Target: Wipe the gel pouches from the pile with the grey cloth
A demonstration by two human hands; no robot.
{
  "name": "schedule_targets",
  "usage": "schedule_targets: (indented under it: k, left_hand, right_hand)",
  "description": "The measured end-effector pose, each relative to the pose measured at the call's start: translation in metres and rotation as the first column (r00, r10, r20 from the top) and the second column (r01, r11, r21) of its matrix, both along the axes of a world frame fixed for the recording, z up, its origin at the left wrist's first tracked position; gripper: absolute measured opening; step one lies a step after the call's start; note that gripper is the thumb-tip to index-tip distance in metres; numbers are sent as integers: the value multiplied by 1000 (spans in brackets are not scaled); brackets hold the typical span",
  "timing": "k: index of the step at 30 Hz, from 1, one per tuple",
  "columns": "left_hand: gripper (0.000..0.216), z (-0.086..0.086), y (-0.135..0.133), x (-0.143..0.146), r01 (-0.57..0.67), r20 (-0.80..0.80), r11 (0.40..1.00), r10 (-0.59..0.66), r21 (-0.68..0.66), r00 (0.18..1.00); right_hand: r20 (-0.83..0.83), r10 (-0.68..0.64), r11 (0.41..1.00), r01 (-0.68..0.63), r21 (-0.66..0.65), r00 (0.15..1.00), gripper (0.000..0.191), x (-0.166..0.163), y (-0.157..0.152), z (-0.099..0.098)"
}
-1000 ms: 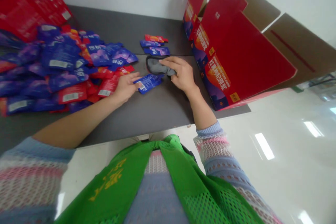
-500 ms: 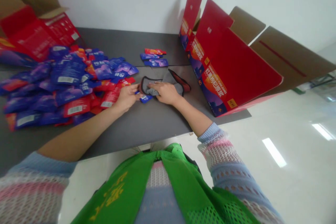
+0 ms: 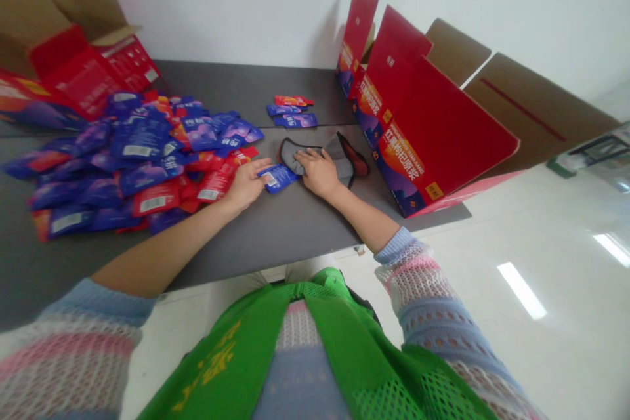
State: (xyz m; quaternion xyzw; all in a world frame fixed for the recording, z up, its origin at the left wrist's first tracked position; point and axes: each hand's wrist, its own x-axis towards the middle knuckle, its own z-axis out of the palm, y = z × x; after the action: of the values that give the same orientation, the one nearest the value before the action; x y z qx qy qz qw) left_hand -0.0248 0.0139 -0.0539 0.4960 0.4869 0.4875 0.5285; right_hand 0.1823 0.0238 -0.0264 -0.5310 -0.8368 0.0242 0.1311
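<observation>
My left hand [image 3: 247, 184] lies on the grey table [image 3: 275, 236] with its fingers closed on one end of a blue pouch [image 3: 279, 177]. My right hand [image 3: 319, 172] presses a grey cloth [image 3: 339, 152] with a dark red edge flat on the table, just right of the pouch. A big heap of blue and red pouches [image 3: 132, 157] spreads to the left of my left hand. Three separate pouches [image 3: 291, 111] lie in a small stack behind the cloth.
An open red carton [image 3: 418, 125] with raised flaps stands on the right side of the table. Another open red carton [image 3: 73, 72] sits at the back left. A white wall runs behind the table. Shiny white floor lies to the right.
My right hand has slid the cloth to the right, so more of the blue pouch shows. My left hand still holds the pouch's end. The view has shifted a little.
</observation>
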Motion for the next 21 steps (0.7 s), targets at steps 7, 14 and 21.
schedule_targets:
  k: [7, 14, 21]
  left_hand:
    - [36, -13, 7, -10, -23, -127, 986, 44, 168, 991]
    - [44, 2, 0, -6, -101, -32, 993, 103, 60, 994]
    - [57, 11, -3, -4, -95, 29, 994, 96, -49, 995]
  right_hand:
    - [-31, 397, 917, -398, -25, 917, 64, -21, -19, 8]
    - [-107, 652, 756, -655, 10, 751, 33, -17, -19, 15]
    - [-166, 585, 802, -596, -26, 794, 22, -17, -24, 27]
